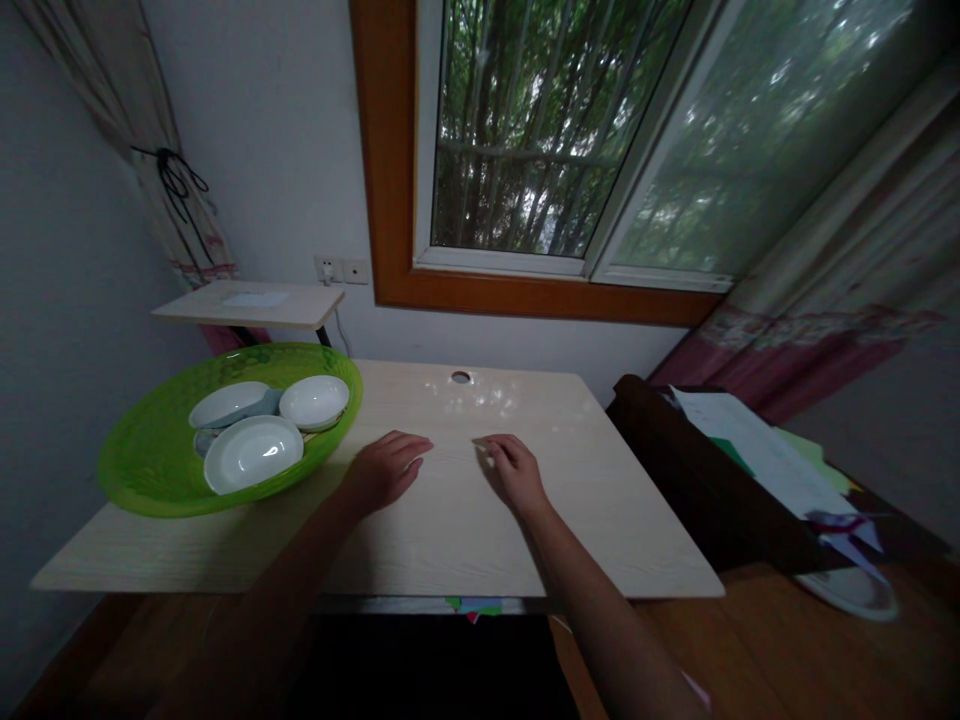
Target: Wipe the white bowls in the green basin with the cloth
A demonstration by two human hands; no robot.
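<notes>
A: Where are the hands?
B: Both are over the middle of a pale wooden table [600,520]. The left hand [388,470] is nearer the basket, its fingers stretched to the right and its thumb spread apart from them. The right hand [514,470] is a little way to its right, fingers curled, thumb and forefinger close together and pointing left. I cannot tell whether those tips pinch something small.

A: And the basket?
B: A wide, bright green basket [124,480] on the left part of the table, just beyond the left hand. It holds white bowls. A glossy near bowl [255,455] lies in front; a right bowl [315,402] sits behind it toward the right; a far-left bowl [229,398] leans, showing a blue-grey outside. Other dishes show partly beneath them.

A: What else is around?
B: A round hole [460,378] in the table's far edge. Beyond the basket, a small side table [300,310] bears a sheet of paper [255,299]. A wood-framed window [547,130] fills the far wall, greenery outside. At the right, loose papers [765,460] lie on dark furniture [712,480].
</notes>
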